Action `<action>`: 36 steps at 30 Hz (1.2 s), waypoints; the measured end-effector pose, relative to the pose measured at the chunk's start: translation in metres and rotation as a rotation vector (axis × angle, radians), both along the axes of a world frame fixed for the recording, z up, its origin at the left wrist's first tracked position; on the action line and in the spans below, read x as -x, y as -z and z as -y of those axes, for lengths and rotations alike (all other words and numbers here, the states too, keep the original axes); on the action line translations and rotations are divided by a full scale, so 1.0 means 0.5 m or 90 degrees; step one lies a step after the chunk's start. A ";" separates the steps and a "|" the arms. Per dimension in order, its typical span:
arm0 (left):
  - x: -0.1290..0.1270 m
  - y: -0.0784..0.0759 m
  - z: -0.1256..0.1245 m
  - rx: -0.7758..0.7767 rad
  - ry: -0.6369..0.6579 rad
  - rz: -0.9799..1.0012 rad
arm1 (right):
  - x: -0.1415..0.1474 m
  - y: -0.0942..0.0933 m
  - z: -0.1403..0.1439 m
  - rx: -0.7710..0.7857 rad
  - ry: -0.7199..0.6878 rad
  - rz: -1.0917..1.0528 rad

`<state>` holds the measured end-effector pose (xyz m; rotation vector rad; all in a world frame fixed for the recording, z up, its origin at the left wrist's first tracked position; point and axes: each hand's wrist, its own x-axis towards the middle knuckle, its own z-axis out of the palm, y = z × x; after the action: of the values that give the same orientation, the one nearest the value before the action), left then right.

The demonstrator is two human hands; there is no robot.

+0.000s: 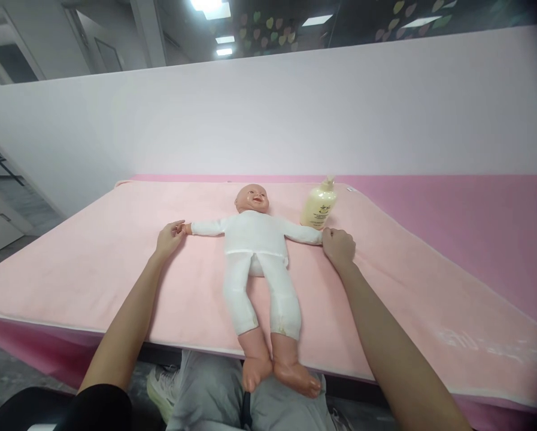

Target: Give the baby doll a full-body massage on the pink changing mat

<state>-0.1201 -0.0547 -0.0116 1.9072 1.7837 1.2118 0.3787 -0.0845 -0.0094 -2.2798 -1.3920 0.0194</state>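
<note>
A baby doll [257, 236] in a white cloth body lies on its back on a pink towel [182, 281], both arms stretched out sideways. My left hand [170, 239] closes its fingertips on the doll's small hand at the left. At the other side my right hand [339, 246] is curled round the end of the doll's other arm, whose hand it hides. The doll's bare feet hang past the table's front edge, above my lap. A pale yellow pump bottle [318, 206] leans beside the doll's arm, just beyond my right hand.
Pink table covering [452, 221] shows to the right of the towel. Behind the table rises a white partition [268, 120], with dark glass and ceiling lights above it. My legs in grey trousers [218, 383] are under the front edge.
</note>
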 end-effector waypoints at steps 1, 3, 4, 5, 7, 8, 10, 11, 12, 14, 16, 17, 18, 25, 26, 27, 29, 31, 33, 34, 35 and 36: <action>-0.001 0.000 0.000 -0.004 -0.005 -0.011 | 0.000 0.001 -0.001 -0.002 0.001 -0.004; -0.004 -0.001 0.000 -0.007 -0.012 -0.041 | -0.001 0.002 -0.002 -0.003 0.006 -0.012; -0.005 -0.004 0.002 -0.007 -0.015 -0.062 | -0.001 0.002 -0.003 -0.003 0.008 -0.014; -0.007 -0.006 0.003 -0.005 -0.018 -0.084 | -0.001 0.003 -0.003 -0.004 0.009 -0.014; -0.011 -0.012 0.007 0.001 -0.023 -0.130 | -0.002 0.004 -0.004 -0.004 0.008 -0.013; -0.012 -0.014 0.009 0.002 -0.025 -0.149 | -0.003 0.005 -0.004 -0.006 0.006 -0.013; -0.015 -0.016 0.012 -0.002 -0.026 -0.173 | -0.003 0.006 -0.003 -0.011 0.005 -0.021; -0.015 -0.017 0.013 -0.006 -0.024 -0.181 | -0.003 0.007 -0.002 -0.013 0.003 -0.027; -0.016 -0.016 0.013 -0.009 -0.021 -0.187 | -0.003 0.007 0.000 -0.015 0.001 -0.033; -0.017 -0.014 0.014 -0.010 -0.019 -0.197 | -0.002 0.007 0.004 -0.013 -0.006 -0.039; -0.017 -0.012 0.015 -0.003 -0.023 -0.206 | 0.000 0.007 0.008 -0.009 -0.012 -0.038; -0.017 -0.011 0.015 -0.001 -0.024 -0.212 | 0.000 0.007 0.009 -0.010 -0.015 -0.037; -0.017 -0.010 0.015 -0.002 -0.024 -0.216 | 0.001 0.008 0.010 -0.011 -0.016 -0.036; -0.017 -0.011 0.015 -0.005 -0.024 -0.225 | 0.003 0.006 0.010 -0.015 -0.023 -0.046; -0.017 -0.011 0.015 -0.008 -0.021 -0.228 | 0.004 0.004 0.011 -0.017 -0.023 -0.044; -0.016 -0.011 0.015 -0.011 -0.015 -0.234 | 0.006 0.002 0.011 -0.018 -0.023 -0.041; -0.014 -0.010 0.015 -0.014 -0.006 -0.244 | 0.009 -0.004 0.011 -0.018 -0.020 -0.029; -0.013 -0.010 0.015 -0.009 -0.010 -0.251 | 0.013 -0.008 0.010 -0.016 -0.019 -0.011; -0.015 -0.011 0.016 -0.003 -0.018 -0.262 | 0.015 -0.010 0.007 -0.014 -0.021 0.009; -0.017 -0.012 0.016 -0.002 -0.022 -0.267 | 0.015 -0.009 0.006 -0.013 -0.024 0.018; -0.019 -0.013 0.016 -0.002 -0.025 -0.272 | 0.014 -0.009 0.004 -0.012 -0.028 0.025; -0.021 -0.014 0.016 -0.003 -0.028 -0.276 | 0.014 -0.007 0.003 -0.012 -0.029 0.030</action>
<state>-0.1094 -0.0629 -0.0045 2.2776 2.0341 0.8572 0.3719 -0.0861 -0.0058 -2.2457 -1.4622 -0.0319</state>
